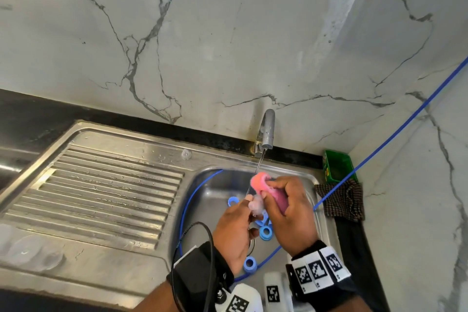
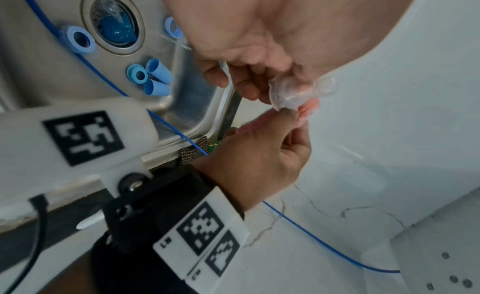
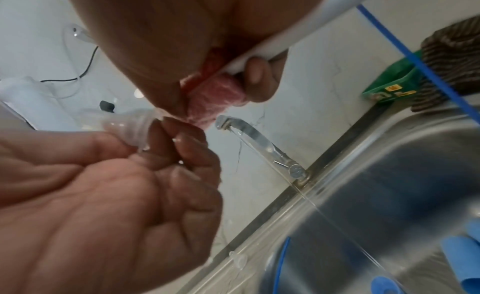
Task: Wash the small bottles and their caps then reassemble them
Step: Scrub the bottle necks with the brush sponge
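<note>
My right hand (image 1: 291, 213) covers most of the pink sponge (image 1: 260, 181). The clear bottle (image 2: 291, 94) is blurred, its far end hidden behind my left hand (image 1: 234, 233). Something clear, perhaps more bottles (image 1: 25, 251), lies blurred on the drainboard's near corner.

Even, soft daylight fills all three views, with only faint shadows. The steel sink (image 1: 314, 182) shows dull glare on its rim and drainer ridges. The head view bends straight lines near its edges. Both wrist views are softer: the nearest skin blurs, and the marble wall (image 2: 389, 134) washes out pale.
</note>
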